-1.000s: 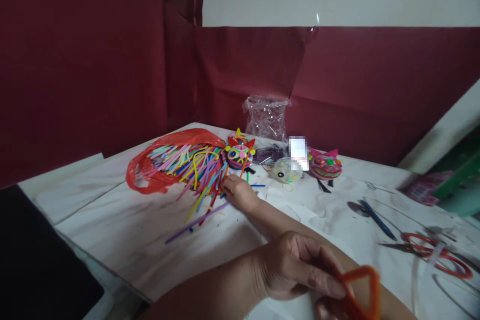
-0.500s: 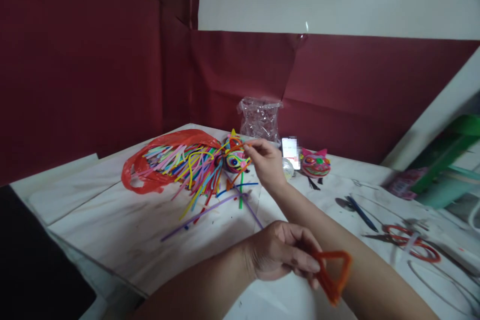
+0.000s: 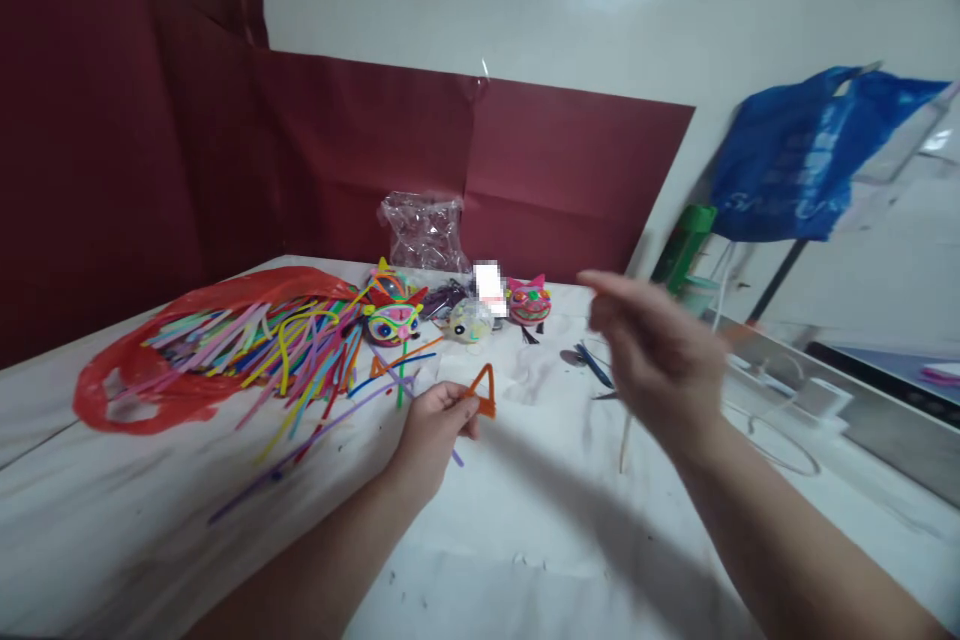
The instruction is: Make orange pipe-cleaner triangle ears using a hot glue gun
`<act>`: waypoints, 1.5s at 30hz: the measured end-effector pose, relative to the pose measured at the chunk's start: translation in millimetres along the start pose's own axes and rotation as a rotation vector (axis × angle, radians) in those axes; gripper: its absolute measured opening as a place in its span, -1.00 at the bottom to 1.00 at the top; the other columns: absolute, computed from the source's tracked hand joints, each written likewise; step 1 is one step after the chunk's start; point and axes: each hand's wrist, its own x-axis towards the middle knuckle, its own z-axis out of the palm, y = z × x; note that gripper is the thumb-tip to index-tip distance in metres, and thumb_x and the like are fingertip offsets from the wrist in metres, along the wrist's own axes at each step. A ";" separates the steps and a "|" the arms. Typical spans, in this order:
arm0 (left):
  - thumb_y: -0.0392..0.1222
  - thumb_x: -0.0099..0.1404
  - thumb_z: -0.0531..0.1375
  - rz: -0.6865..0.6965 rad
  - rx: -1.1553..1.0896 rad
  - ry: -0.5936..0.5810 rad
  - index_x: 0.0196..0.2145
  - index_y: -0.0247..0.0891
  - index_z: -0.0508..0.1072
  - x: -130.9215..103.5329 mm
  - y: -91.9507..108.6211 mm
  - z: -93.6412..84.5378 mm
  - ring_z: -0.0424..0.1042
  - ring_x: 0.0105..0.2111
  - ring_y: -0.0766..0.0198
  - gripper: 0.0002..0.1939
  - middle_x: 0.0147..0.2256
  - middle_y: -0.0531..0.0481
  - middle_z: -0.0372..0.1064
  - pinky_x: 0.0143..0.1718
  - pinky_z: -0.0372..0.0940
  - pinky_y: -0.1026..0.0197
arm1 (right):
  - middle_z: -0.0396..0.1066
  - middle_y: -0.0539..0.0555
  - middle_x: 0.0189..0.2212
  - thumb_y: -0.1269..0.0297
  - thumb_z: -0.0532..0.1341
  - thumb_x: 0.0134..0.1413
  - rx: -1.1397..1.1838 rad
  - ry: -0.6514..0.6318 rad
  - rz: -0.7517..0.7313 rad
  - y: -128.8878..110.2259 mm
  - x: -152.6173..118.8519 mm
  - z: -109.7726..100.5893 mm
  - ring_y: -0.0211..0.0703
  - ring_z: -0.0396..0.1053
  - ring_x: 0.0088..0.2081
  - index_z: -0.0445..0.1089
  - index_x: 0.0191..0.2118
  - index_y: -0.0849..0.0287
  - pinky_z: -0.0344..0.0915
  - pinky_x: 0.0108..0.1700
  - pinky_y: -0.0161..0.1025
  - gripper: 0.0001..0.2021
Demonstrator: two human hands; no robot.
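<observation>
My left hand point(image 3: 442, 417) is closed on an orange pipe cleaner point(image 3: 487, 408) bent into a triangle, held low over the white table. My right hand point(image 3: 660, 350) is raised at the right, smeared by motion. Its index finger stretches out, and I see nothing in it. Below its fingers lie a dark pen point(image 3: 595, 365) and a dark pointed blade tip point(image 3: 604, 396); whatever joins that tip is hidden by the hand. Farther back stand a colourful lion head point(image 3: 392, 320), a clear ball with an eye point(image 3: 470, 321) and a pink lion head point(image 3: 529, 301).
A red plastic bag point(image 3: 97, 395) spills many coloured pipe cleaners point(image 3: 247, 345) at the left. A crumpled clear bag point(image 3: 425, 230) and a lit phone point(image 3: 489, 288) stand at the back. White cables point(image 3: 795, 465) lie at the right, below a hanging blue bag point(image 3: 795, 155).
My view has swung right. My right hand has left the colourful lion head and moved right, over the pen and blade. My left hand still holds the orange triangle, now farther forward.
</observation>
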 end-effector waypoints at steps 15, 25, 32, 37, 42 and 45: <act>-0.25 -0.05 0.22 0.045 0.287 -0.014 -0.53 -0.31 0.41 -9.4 -8.7 11.0 0.25 -0.62 0.38 -0.92 -0.68 0.09 0.31 -0.53 0.11 0.31 | 0.37 0.02 -0.56 0.37 0.03 0.11 -0.127 -0.466 0.286 29.1 -111.4 44.5 -0.27 0.30 -0.54 0.30 -0.41 0.15 0.19 -0.46 -0.37 -0.86; -0.21 -0.01 0.23 0.075 0.315 -0.026 -0.57 -0.31 0.42 -14.0 -8.4 15.8 0.25 -0.61 0.37 -0.89 -0.69 0.08 0.31 -0.52 0.11 0.31 | 0.31 0.00 -0.61 0.38 0.04 0.09 -0.192 -0.465 0.264 29.0 -116.9 44.4 -0.28 0.24 -0.57 0.25 -0.51 0.17 0.13 -0.49 -0.37 -0.82; -0.18 -0.02 0.27 0.063 0.108 0.006 -0.52 -0.31 0.42 -7.3 -8.8 6.3 0.27 -0.60 0.39 -0.85 -0.65 0.10 0.31 -0.48 0.16 0.32 | 0.41 0.08 -0.46 0.34 0.04 0.10 -0.140 -0.368 0.354 27.8 -115.9 43.3 -0.25 0.30 -0.52 0.29 -0.29 0.19 0.19 -0.45 -0.34 -0.88; -0.19 -0.04 0.28 0.067 0.051 0.001 -0.55 -0.32 0.41 -4.9 -3.8 5.0 0.25 -0.60 0.40 -0.84 -0.65 0.11 0.29 -0.48 0.16 0.32 | 0.39 0.05 -0.48 0.34 0.03 0.11 0.007 -0.411 0.534 28.5 -110.2 40.1 -0.25 0.29 -0.47 0.35 -0.38 0.19 0.18 -0.41 -0.34 -0.83; -0.20 -0.04 0.27 0.085 0.135 -0.039 -0.54 -0.32 0.41 -7.9 -4.2 6.2 0.24 -0.61 0.40 -0.86 -0.66 0.10 0.30 -0.49 0.13 0.32 | 0.33 0.00 -0.55 0.28 0.09 0.04 0.262 -0.483 0.743 26.9 -104.4 40.5 -0.30 0.22 -0.52 0.37 -0.41 0.22 0.14 -0.45 -0.35 -0.83; -0.20 -0.03 0.25 0.088 0.184 -0.061 -0.54 -0.31 0.41 -8.8 -6.0 6.0 0.25 -0.60 0.39 -0.88 -0.67 0.09 0.31 -0.49 0.13 0.32 | 0.26 -0.05 -0.62 0.29 0.12 -0.03 0.428 -0.482 0.886 27.7 -102.3 41.8 -0.35 0.16 -0.57 0.32 -0.51 0.22 0.12 -0.49 -0.37 -0.85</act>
